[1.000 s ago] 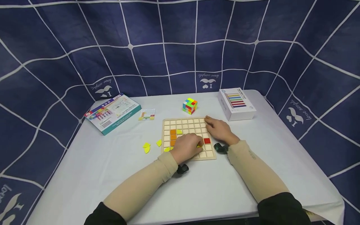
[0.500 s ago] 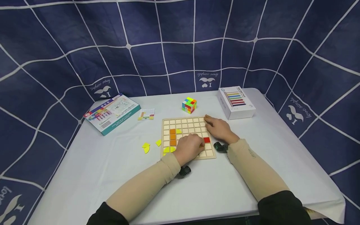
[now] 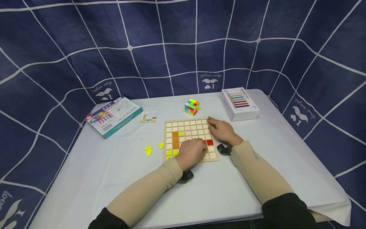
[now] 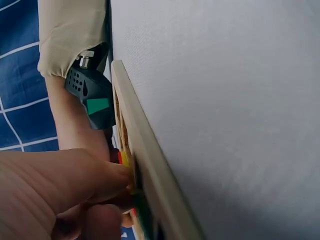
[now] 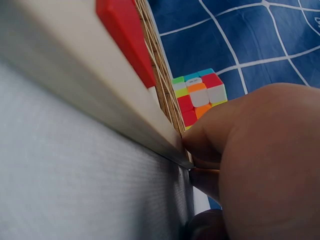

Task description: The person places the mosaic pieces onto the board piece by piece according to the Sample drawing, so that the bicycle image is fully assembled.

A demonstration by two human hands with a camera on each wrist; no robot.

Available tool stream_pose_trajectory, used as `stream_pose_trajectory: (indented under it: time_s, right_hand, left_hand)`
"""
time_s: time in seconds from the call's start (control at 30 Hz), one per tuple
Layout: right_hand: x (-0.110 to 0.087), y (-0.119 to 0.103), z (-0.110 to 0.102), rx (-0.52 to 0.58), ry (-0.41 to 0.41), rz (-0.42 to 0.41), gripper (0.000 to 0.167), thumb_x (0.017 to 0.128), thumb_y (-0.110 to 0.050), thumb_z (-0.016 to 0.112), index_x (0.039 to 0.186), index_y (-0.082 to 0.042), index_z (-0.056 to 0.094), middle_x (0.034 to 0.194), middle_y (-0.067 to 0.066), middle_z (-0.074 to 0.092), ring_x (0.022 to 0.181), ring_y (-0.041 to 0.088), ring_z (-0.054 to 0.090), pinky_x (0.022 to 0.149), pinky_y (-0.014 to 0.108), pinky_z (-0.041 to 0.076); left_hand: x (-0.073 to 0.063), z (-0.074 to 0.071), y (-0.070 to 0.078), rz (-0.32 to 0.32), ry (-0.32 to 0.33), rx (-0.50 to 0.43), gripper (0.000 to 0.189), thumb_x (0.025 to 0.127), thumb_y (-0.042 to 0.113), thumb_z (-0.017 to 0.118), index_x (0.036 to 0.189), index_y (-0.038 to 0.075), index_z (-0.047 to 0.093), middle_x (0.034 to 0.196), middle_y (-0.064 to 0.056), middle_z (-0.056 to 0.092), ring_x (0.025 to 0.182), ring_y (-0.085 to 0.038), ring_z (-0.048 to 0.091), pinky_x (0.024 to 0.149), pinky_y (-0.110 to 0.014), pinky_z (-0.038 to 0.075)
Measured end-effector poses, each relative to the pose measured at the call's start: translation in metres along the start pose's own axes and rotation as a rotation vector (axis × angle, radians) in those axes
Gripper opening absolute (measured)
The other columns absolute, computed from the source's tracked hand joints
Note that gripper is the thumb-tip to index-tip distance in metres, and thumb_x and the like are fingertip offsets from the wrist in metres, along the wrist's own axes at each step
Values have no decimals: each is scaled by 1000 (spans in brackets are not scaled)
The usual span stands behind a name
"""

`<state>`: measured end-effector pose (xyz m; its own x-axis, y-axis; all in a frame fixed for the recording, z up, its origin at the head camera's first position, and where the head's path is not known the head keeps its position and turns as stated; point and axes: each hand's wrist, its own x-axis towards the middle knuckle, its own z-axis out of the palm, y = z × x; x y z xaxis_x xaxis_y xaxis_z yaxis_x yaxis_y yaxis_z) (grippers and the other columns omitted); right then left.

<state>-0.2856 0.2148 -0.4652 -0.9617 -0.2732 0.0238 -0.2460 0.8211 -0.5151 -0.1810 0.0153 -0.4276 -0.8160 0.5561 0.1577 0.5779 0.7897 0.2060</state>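
A wooden grid board (image 3: 213, 156) lies on the table. My left hand (image 3: 191, 154) bends over its front part, thumb and fingers at a small yellow tile (image 4: 125, 159) in the left wrist view; the fingers hide most of that tile. Just beyond the fingertips, red tiles (image 3: 210, 142) sit in the grid. Orange tiles (image 3: 175, 139) form a column left of the hand, with a rounded yellow tile (image 3: 181, 133) beside the top one. More yellow tiles (image 3: 169, 152) fill cells at the front left. My right hand (image 3: 224, 130) grips the board's far right corner.
Loose yellow pieces (image 3: 148, 151) lie left of the board. Behind it stands a puzzle cube (image 3: 192, 107), with a pattern card (image 3: 148, 116) to the left. A flat game box (image 3: 114, 116) and a white box (image 3: 239, 104) flank the back.
My left hand has shifted slightly right and its fingertips have dipped over the grid; more of the second red tile shows. My right hand stays at the corner.
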Motion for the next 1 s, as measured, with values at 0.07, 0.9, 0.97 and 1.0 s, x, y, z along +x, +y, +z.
stream_pose_trajectory:
  time_s: [0.07, 0.9, 0.97, 1.0]
  right_hand:
    - [0, 0, 1, 4, -2, 5, 52, 106, -34, 49, 153, -13, 49, 162, 4, 42, 148, 34, 41, 117, 56, 36]
    - [2, -2, -5, 2, -37, 13, 54, 107, -35, 46, 156, -14, 45, 164, 5, 38, 150, 36, 37, 118, 57, 32]
    - [2, -2, -3, 8, -40, 20, 54, 107, -35, 46, 156, -14, 45, 164, 4, 38, 150, 36, 37, 118, 57, 32]
    - [2, -3, -2, 12, -41, 24, 53, 107, -35, 47, 156, -14, 45, 164, 4, 38, 150, 35, 37, 118, 57, 32]
  left_hand:
    - [-1, 0, 0, 7, -10, 12, 23, 90, 10, 72, 72, 25, 77, 71, 10, 60, 57, -6, 48, 43, -23, 34]
    - [-120, -51, -188, -572, 74, -275, 32, 95, 37, 71, 118, 15, 75, 104, -4, 74, 87, -22, 62, 70, -33, 46]
    - [-123, -47, -191, -570, 47, -315, 34, 92, 37, 76, 116, 14, 75, 99, -3, 72, 85, -22, 60, 71, -33, 46]
    - [-124, -45, -190, -570, 33, -327, 35, 89, 39, 79, 114, 15, 74, 96, -2, 70, 84, -21, 60, 71, -33, 45]
